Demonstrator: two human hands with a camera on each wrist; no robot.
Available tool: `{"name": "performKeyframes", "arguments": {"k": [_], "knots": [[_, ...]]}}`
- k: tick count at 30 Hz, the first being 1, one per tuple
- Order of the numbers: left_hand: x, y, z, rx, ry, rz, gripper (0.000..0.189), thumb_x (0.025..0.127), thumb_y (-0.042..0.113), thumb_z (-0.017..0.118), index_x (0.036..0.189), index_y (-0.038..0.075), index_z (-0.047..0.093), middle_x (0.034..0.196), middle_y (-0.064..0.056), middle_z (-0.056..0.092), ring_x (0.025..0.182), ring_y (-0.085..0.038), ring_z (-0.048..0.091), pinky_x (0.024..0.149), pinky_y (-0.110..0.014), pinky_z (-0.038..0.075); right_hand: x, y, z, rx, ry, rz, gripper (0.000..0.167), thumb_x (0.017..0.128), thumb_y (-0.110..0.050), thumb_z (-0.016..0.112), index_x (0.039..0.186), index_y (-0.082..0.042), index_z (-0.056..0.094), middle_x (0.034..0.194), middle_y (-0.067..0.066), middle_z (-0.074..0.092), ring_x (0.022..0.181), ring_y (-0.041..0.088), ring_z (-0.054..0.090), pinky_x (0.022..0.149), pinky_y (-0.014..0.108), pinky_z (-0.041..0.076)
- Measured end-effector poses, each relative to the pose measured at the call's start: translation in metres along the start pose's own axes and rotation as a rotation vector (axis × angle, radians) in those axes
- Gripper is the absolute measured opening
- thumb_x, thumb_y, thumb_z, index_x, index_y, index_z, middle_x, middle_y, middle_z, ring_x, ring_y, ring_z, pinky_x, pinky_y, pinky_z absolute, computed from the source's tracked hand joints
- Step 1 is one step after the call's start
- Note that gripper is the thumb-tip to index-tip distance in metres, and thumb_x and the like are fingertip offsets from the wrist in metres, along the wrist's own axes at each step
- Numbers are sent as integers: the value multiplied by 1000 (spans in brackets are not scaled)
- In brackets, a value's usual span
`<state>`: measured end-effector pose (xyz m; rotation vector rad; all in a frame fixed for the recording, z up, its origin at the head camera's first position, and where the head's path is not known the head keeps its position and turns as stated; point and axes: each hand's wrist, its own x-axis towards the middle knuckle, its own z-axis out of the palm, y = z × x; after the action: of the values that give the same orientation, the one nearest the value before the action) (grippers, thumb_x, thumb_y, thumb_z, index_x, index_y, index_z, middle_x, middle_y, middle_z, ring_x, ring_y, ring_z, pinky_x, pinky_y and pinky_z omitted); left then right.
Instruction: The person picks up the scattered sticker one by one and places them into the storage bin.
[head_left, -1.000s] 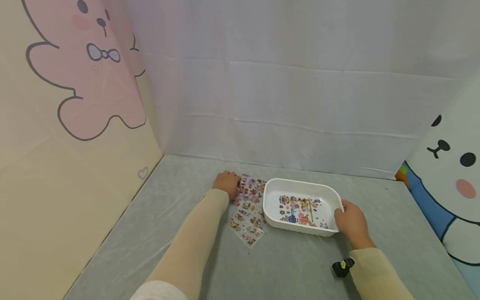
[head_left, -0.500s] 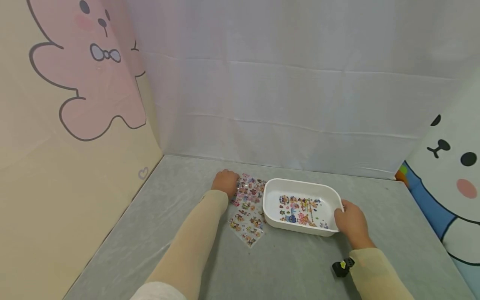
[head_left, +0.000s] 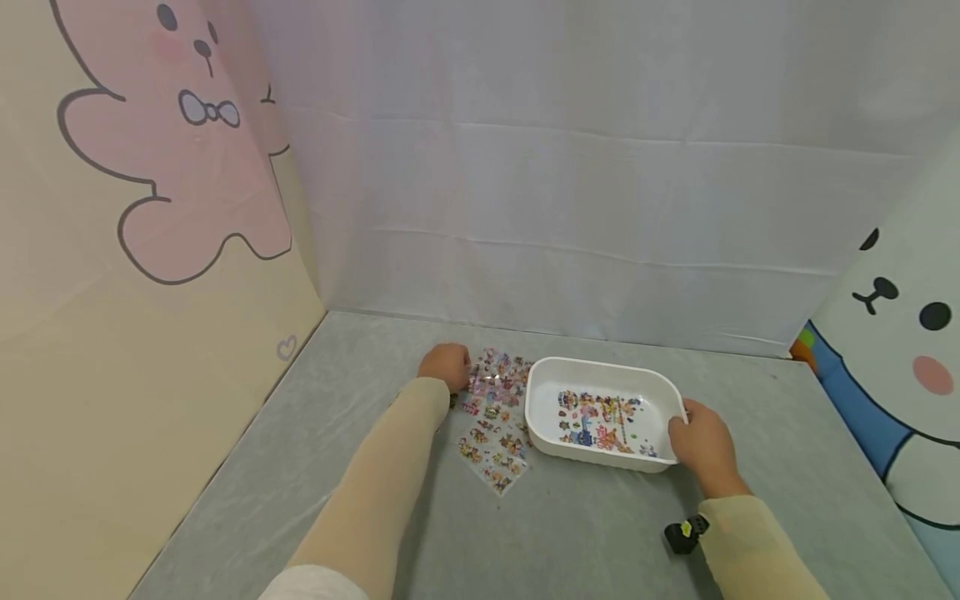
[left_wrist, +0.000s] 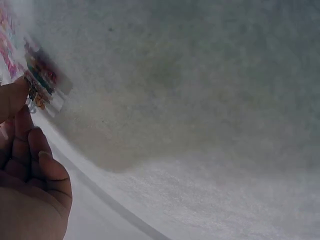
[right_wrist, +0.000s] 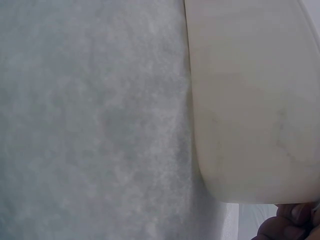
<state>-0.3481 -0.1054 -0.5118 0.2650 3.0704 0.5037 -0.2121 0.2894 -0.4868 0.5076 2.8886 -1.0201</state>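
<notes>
The person's left hand [head_left: 445,365] pinches the edge of a sticker sheet [head_left: 504,379] between thumb and fingertip near the tabletop's [head_left: 585,533] far edge, while the right hand [head_left: 703,442] grips the right end of a white tray [head_left: 600,364], fingers curled round its rim. Another sheet [head_left: 497,454] extends toward the person beside the tray's left end; colourful stickers [head_left: 600,421] lie inside the tray.

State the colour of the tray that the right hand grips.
The tray is white; the head view shows it best.
</notes>
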Motion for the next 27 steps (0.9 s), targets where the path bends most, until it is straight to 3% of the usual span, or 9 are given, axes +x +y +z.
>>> {"name": "performKeyframes", "arguments": {"k": [5, 8, 13, 20, 27], "knots": [[-3, -9, -7, -82, -24, -18, 23, 91, 5, 69, 69, 11, 64, 68, -2, 61, 65, -20, 55, 64, -38, 49, -2, 0, -1, 6, -8, -9, 53, 101, -12, 39, 146, 15, 44, 136, 36, 54, 113, 45, 57, 98, 63, 45], [-5, -12, -13, -111, -48, -29, 23, 93, 6, 69, 70, 13, 68, 70, 0, 64, 67, -19, 57, 65, -37, 50, -3, 1, -2, 8, -10, -13, 53, 100, -12, 39, 146, 15, 44, 135, 36, 54, 113, 45, 57, 98, 63, 45], [-8, -15, -22, -147, -82, -57, 18, 97, 9, 67, 82, 15, 76, 81, 1, 70, 74, -18, 61, 72, -39, 53, -2, 1, -3, 5, -1, -9, 53, 101, -12, 39, 146, 15, 44, 135, 36, 55, 113, 45, 57, 98, 63, 45], [-12, -23, -30, -214, -62, -77, 7, 93, 13, 74, 88, 13, 79, 90, 0, 73, 80, -19, 64, 75, -41, 55, -1, 2, -3, -1, 12, -23, 52, 100, -11, 40, 144, 16, 45, 133, 36, 56, 112, 45, 58, 96, 63, 45], [-16, -32, -43, -293, -85, -113, 14, 98, 19, 71, 104, 11, 82, 103, -3, 75, 90, -20, 66, 79, -40, 55, -1, 3, -2, -6, 9, -32, 52, 99, -11, 40, 143, 15, 46, 132, 36, 56, 111, 45, 58, 95, 62, 46]]}}
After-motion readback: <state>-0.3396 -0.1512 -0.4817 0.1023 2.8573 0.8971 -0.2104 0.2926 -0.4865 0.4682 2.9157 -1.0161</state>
